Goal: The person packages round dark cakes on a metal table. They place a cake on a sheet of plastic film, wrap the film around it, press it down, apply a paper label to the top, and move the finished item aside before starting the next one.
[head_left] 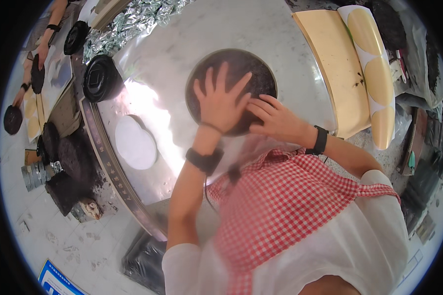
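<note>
If judged by the disc [263,81] alone, looks well advanced: spread into a full dark round, lying flat near the middle of the table [300,54], and filled out to a thin pale rim [230,49] wherever uncovered. Cannot tell how even elsewhere, since partly hidden. Probably not finished, to go by the left hand [220,105] and right hand [280,119] set over it; perhaps with some flattening or smoothing left to do.

Has the left hand laid palm down on the disc, fingers fanned wide and pointing away from the body, clasping nothing, apparently pressing. Holds the right hand across the near-right edge, fingers slightly bent and pointing left, tips close by the left thumb; looser, with nothing visibly gripped, though cannot tell whether touching the rim underneath. Runs the left forearm up steeply from below and slants the right one in from the lower right, with a black band [320,140] at each wrist.

Farther out, shows a white pad [135,142] and black piece [99,78] to the left, foil [133,27] beyond, a yellow sheet [332,73] and yellow rounds [366,39] to the right. At upper left, shows a co-worker's hand [43,53] holding a dark cake [37,73].
</note>
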